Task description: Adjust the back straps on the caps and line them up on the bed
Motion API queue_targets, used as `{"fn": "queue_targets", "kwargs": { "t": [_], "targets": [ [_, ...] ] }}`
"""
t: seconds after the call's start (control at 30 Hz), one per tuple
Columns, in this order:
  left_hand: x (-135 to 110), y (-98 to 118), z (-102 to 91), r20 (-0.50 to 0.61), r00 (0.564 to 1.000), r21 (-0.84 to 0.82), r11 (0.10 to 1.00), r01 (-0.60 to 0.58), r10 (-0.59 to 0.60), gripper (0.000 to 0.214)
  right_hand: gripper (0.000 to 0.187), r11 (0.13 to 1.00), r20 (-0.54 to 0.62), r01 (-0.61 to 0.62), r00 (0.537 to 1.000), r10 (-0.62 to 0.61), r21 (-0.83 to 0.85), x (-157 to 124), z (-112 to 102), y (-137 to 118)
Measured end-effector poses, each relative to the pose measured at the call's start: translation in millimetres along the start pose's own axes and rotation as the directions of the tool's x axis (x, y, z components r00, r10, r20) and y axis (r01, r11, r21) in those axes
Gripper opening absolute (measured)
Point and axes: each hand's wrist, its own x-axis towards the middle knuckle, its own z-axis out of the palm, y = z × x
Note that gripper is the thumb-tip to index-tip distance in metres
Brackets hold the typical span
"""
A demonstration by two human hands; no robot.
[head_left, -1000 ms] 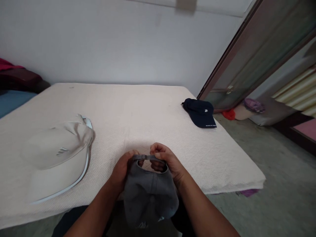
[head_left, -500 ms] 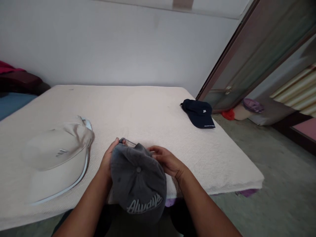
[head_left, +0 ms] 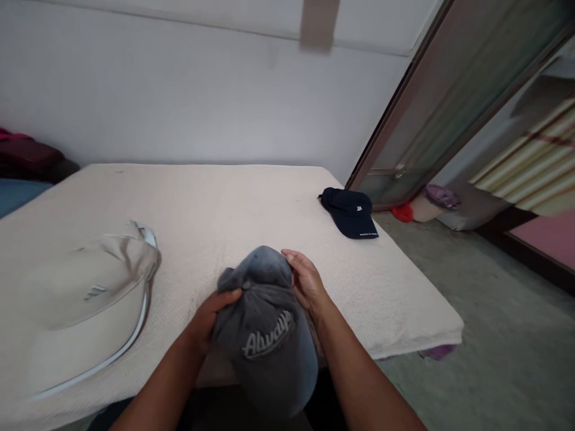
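Observation:
Between my hands is a grey baseball cap with raised white "Always" lettering, held over the front edge of the bed-like surface with its brim toward me. My left hand grips the cap's left side, thumb on top of the folded crown. On the right side, my right hand is closed on the rim of the crown, its fingers partly behind the fabric. A cream cap with a light blue brim edge lies to the left. Farther off at the right lies a navy cap with small white marks.
The caps lie on a wide surface with a cream textured cover, against a pale wall. Past its right edge are a grey floor, a bin with a purple rim and a framed door. Dark red items sit at the far left.
The grey cap's crown has been folded inward and its back raised. My left thumb has moved onto the crown, and my right hand has shifted up along the rim. The view has tilted slightly.

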Motion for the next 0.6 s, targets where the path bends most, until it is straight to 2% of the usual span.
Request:
{"fn": "queue_targets", "kwargs": {
  "t": [0.07, 0.13, 0.27, 0.3, 0.37, 0.43, 0.5, 0.6],
  "targets": [
    [2.9, 13.4, -7.7, -0.090, 0.994, -0.110, 0.992, -0.068, 0.058, 0.018, 0.032, 0.995, 0.050, -0.053, 0.997, 0.057, -0.080, -3.8, -5.5, -0.5],
    [6.1, 27.2, -17.0, -0.167, 0.973, -0.181, 0.965, -0.191, 0.161, 0.021, 0.030, 0.977, 0.135, -0.122, 0.980, 0.147, -0.173, -10.0, -13.9, -2.4],
    [11.1, 42.5, -27.9, -0.235, 0.918, -0.202, 0.908, -0.367, 0.319, 0.027, 0.028, 0.927, 0.338, -0.258, 0.876, 0.343, -0.273, -22.5, -29.7, -7.8],
    [11.7, 42.5, -27.6, -0.243, 0.913, -0.197, 0.905, -0.378, 0.329, 0.027, 0.026, 0.926, 0.362, -0.273, 0.861, 0.356, -0.260, -24.1, -32.1, -8.8],
    [12.0, 38.7, -23.6, -0.250, 0.919, -0.176, 0.919, -0.353, 0.305, 0.026, 0.024, 0.942, 0.368, -0.278, 0.869, 0.330, -0.187, -24.9, -35.0, -9.6],
    [11.7, 32.8, -17.3, -0.234, 0.943, -0.153, 0.949, -0.277, 0.238, 0.024, 0.023, 0.951, 0.346, -0.288, 0.885, 0.310, -0.116, -23.1, -36.2, -9.1],
    [11.6, 29.0, -11.9, -0.213, 0.960, -0.152, 0.965, -0.216, 0.181, 0.022, 0.022, 0.944, 0.346, -0.315, 0.879, 0.328, -0.096, -19.8, -37.4, -8.8],
    [14.0, 32.2, -11.2, -0.207, 0.947, -0.235, 0.927, -0.293, 0.247, 0.022, 0.020, 0.957, 0.351, -0.284, 0.892, 0.286, -0.058, -13.8, -42.8, -12.4]
  ]
}}
